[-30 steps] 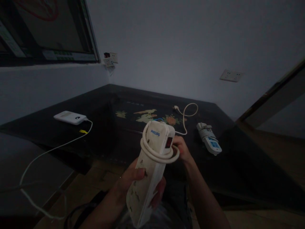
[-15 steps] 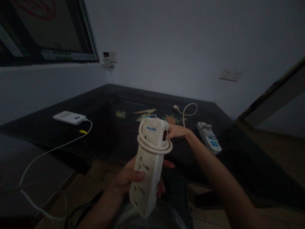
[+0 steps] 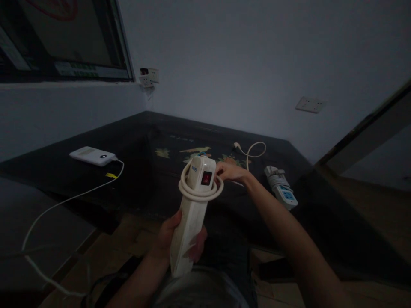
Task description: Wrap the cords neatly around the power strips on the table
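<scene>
A white power strip stands tilted up in front of me, its narrow side with the red switch turned towards me. My left hand grips its lower half, thumb on one side and fingers round the other. The strip's cream cord loops round the upper end, just below the switch. By that end, my right hand has its fingers closed on the cord. Farther along, the cord's free end and plug lie curled on the dark table.
A second power strip, wrapped in its own cord, lies on the right of the table. On the left rests a white power bank with a white cable hanging over the edge. Wall sockets sit behind the table.
The power strip has turned in my left hand, from its socket face to its switch side. My right hand has come round beside its top end, with the cord.
</scene>
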Action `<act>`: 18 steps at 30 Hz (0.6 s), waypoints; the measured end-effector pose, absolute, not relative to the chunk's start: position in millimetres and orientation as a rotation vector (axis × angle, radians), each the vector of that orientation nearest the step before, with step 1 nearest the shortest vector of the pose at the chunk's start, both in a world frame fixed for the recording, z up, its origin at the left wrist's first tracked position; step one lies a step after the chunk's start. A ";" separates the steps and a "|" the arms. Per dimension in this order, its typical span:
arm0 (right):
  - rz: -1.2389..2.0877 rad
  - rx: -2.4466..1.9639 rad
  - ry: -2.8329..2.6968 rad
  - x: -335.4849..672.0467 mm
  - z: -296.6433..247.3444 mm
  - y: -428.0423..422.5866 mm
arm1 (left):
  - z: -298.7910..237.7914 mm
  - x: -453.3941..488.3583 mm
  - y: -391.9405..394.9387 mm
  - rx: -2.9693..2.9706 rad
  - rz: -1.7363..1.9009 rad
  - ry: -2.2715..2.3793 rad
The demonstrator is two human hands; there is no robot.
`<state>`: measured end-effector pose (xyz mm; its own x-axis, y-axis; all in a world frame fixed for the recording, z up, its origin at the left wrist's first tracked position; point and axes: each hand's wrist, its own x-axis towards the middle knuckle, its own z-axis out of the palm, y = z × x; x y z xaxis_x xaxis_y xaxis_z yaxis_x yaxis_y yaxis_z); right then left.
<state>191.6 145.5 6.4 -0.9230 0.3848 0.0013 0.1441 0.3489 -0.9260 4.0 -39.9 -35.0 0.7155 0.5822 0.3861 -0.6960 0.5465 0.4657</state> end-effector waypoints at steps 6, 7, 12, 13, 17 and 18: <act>1.603 -0.473 -2.128 201.4 -1.8 132.0 | -23.3 9.9 -41.9 0.622 0.824 -0.311; 1.591 -0.478 -2.104 203.9 -1.4 130.3 | -22.1 10.3 -41.9 0.633 0.836 -0.306; 1.522 -0.510 -2.030 219.9 7.5 121.0 | -19.1 9.0 -42.3 0.691 0.917 -0.261; 1.501 -0.521 -2.014 224.1 9.5 118.5 | -18.6 8.0 -42.5 0.697 0.941 -0.222; 1.390 -0.572 -1.925 243.6 15.9 106.3 | -14.0 1.8 -42.1 0.685 1.125 0.021; 1.356 -0.590 -1.904 248.4 17.3 102.8 | -12.3 -0.2 -41.3 0.672 1.178 0.072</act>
<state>248.4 102.8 17.3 -0.6403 0.7125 0.2872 -0.0381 0.3440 -0.9382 -0.2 -41.3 -12.3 0.4046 0.8683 0.2869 -0.8271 0.2136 0.5199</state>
